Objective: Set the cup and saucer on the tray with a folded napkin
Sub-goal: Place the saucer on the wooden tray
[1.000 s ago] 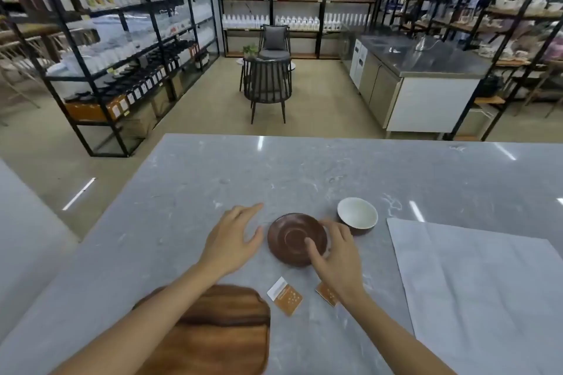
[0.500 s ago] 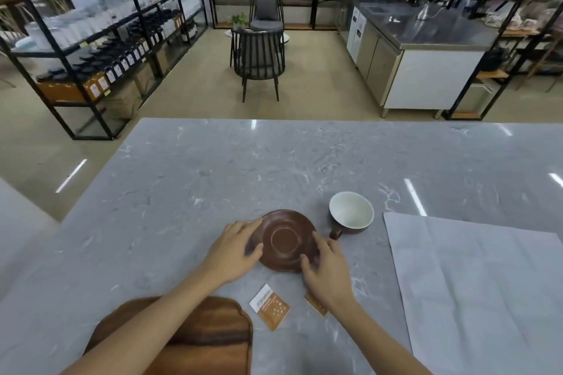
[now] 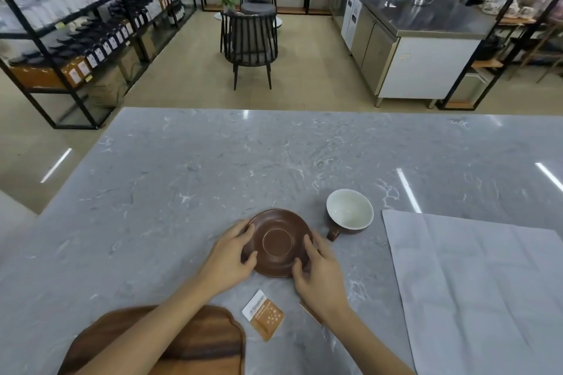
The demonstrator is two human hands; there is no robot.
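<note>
A brown saucer (image 3: 277, 241) lies on the grey marble table between my two hands. My left hand (image 3: 232, 256) grips its left rim with curled fingers and thumb. My right hand (image 3: 316, 271) grips its right rim the same way. Just right of the saucer stands a brown cup (image 3: 349, 214) with a white inside, its handle toward me. A wooden tray (image 3: 189, 341) lies at the near left, partly under my left forearm. A large pale napkin (image 3: 484, 289) lies spread flat at the right.
An orange and white sachet (image 3: 264, 314) lies between tray and saucer; a second one (image 3: 310, 311) peeks out under my right wrist. Beyond the table are a dark chair (image 3: 249, 39), black shelving at the left and a steel counter (image 3: 426, 27) at the right.
Both hands closed in on the saucer: a second ago they lay beside it with straight fingers, now their fingers curl round its rim on both sides. The view tilted down.
</note>
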